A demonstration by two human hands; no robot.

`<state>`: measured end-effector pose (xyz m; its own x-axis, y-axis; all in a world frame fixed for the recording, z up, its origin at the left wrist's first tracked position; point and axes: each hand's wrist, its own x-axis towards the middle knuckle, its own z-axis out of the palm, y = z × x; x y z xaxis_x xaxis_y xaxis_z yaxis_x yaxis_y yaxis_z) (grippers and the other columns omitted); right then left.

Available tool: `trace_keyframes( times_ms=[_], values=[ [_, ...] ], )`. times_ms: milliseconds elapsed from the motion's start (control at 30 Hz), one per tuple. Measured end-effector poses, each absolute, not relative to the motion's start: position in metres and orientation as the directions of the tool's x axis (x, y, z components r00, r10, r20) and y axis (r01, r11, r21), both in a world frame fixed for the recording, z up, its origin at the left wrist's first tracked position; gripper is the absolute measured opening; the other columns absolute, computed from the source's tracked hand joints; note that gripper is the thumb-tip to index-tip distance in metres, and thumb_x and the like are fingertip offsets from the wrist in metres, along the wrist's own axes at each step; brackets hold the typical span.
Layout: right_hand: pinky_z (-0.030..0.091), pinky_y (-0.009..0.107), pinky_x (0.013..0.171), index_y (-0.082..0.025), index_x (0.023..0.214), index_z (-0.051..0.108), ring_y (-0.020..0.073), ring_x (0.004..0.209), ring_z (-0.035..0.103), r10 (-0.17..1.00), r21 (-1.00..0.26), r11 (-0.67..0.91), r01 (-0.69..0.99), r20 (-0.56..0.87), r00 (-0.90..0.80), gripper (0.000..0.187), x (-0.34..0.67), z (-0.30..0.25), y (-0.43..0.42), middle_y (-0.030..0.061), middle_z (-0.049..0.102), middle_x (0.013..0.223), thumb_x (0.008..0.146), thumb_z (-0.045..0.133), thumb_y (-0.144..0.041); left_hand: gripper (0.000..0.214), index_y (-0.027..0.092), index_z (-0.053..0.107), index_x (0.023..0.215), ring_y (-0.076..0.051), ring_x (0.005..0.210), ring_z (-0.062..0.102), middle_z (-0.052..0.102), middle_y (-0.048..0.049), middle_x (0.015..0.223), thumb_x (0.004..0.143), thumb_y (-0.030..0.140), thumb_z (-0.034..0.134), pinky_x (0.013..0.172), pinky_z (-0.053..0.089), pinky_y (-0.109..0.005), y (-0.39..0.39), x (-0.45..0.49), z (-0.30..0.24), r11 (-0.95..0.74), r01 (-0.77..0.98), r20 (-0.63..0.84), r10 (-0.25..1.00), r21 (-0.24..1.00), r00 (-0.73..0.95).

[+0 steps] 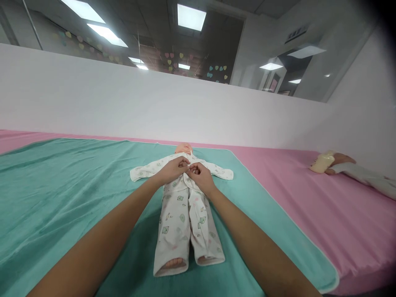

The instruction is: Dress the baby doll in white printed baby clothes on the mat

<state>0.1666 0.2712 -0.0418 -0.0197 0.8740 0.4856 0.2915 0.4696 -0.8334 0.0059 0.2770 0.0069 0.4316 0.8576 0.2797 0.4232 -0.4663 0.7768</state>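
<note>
A baby doll [183,147] lies on its back on a teal blanket [62,194], dressed in a white printed romper [179,218]. Its feet show at the leg openings near me, and its head points toward the wall. My left hand [173,169] and my right hand [199,173] meet at the doll's chest, fingers pinching the front edges of the romper close to the neck. What lies under my fingertips is hidden.
The blanket covers a pink mattress [309,206]. At the right edge lies a cream baby bottle [322,163] beside another person's hand and white sleeve [355,171]. A white partition wall [154,103] runs along the far side.
</note>
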Motion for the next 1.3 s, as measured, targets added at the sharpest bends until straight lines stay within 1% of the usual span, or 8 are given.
trace_keyframes(
  times_ms=[167,400,467,733,900,1000,1167,1300],
  values=[
    [0.031,0.022,0.053,-0.021,0.083,0.060,0.0098,0.056,0.038,0.871,-0.822,0.472,0.319,0.492,-0.022,0.024,0.167,-0.041,0.271,-0.0025,0.056,0.070,0.069,0.063,-0.041,0.024,0.022,0.059,0.093,-0.016,0.066,0.051,0.056,0.0009,0.071,0.076,0.033,0.047,0.056,0.036,-0.025,0.276,0.007,0.005,-0.472,0.472,0.320,0.873,0.745,0.367],
    [0.030,0.023,0.052,-0.021,0.082,0.060,0.0102,0.055,0.038,0.872,-0.814,0.469,0.343,0.488,-0.035,0.022,0.168,-0.039,0.270,-0.0024,0.055,0.067,0.069,0.062,-0.039,0.024,0.022,0.058,0.091,-0.014,0.059,0.045,0.049,0.0034,0.063,0.070,0.023,0.047,0.053,0.032,-0.024,0.277,0.009,0.001,-0.481,0.467,0.350,0.872,0.741,0.343],
    [0.030,0.023,0.053,-0.021,0.081,0.060,0.0103,0.055,0.038,0.871,-0.814,0.471,0.340,0.490,-0.034,0.022,0.167,-0.039,0.270,-0.0025,0.055,0.067,0.069,0.062,-0.039,0.023,0.022,0.057,0.090,-0.013,0.060,0.046,0.050,0.0037,0.063,0.069,0.022,0.047,0.053,0.032,-0.024,0.278,0.009,-0.001,-0.486,0.450,0.364,0.870,0.749,0.334],
    [0.033,0.023,0.053,-0.020,0.079,0.060,0.0101,0.057,0.040,0.885,-0.842,0.450,0.298,0.464,-0.028,0.022,0.167,-0.037,0.269,-0.0020,0.054,0.067,0.071,0.060,-0.040,0.023,0.020,0.054,0.093,-0.014,0.064,0.049,0.052,0.0024,0.068,0.072,0.026,0.050,0.058,0.036,-0.024,0.277,0.006,0.000,-0.448,0.340,0.327,0.874,0.827,0.359],
    [0.036,0.022,0.055,-0.017,0.079,0.061,0.0104,0.061,0.044,0.908,-0.884,0.418,0.207,0.415,-0.058,0.025,0.169,-0.037,0.270,-0.0014,0.053,0.068,0.068,0.061,-0.039,0.025,0.020,0.055,0.095,-0.017,0.073,0.054,0.057,0.0000,0.074,0.073,0.031,0.053,0.066,0.041,-0.027,0.275,0.003,0.001,-0.430,0.291,0.306,0.870,0.854,0.387],
    [0.035,0.022,0.055,-0.017,0.079,0.061,0.0104,0.061,0.044,0.914,-0.895,0.405,0.189,0.402,-0.057,0.024,0.170,-0.037,0.271,-0.0016,0.053,0.067,0.068,0.062,-0.038,0.023,0.020,0.056,0.093,-0.017,0.075,0.055,0.059,-0.0003,0.077,0.073,0.033,0.054,0.067,0.042,-0.027,0.278,0.004,-0.001,-0.444,0.308,0.324,0.870,0.841,0.371],
    [0.035,0.024,0.058,-0.018,0.076,0.063,0.0112,0.063,0.044,0.910,-0.886,0.414,0.208,0.405,-0.084,0.022,0.173,-0.038,0.272,-0.0011,0.053,0.068,0.069,0.062,-0.040,0.020,0.020,0.059,0.085,-0.016,0.075,0.056,0.062,-0.0008,0.079,0.076,0.036,0.054,0.065,0.041,-0.026,0.282,0.006,-0.006,-0.460,0.371,0.354,0.879,0.807,0.319],
    [0.037,0.025,0.062,-0.019,0.076,0.064,0.0125,0.067,0.045,0.885,-0.859,0.461,0.221,0.462,-0.052,0.023,0.174,-0.039,0.271,-0.0001,0.054,0.073,0.069,0.062,-0.040,0.020,0.020,0.060,0.082,-0.016,0.072,0.055,0.062,-0.0003,0.076,0.077,0.038,0.053,0.063,0.040,-0.025,0.281,0.005,-0.007,-0.474,0.377,0.366,0.872,0.796,0.325]
  ],
)
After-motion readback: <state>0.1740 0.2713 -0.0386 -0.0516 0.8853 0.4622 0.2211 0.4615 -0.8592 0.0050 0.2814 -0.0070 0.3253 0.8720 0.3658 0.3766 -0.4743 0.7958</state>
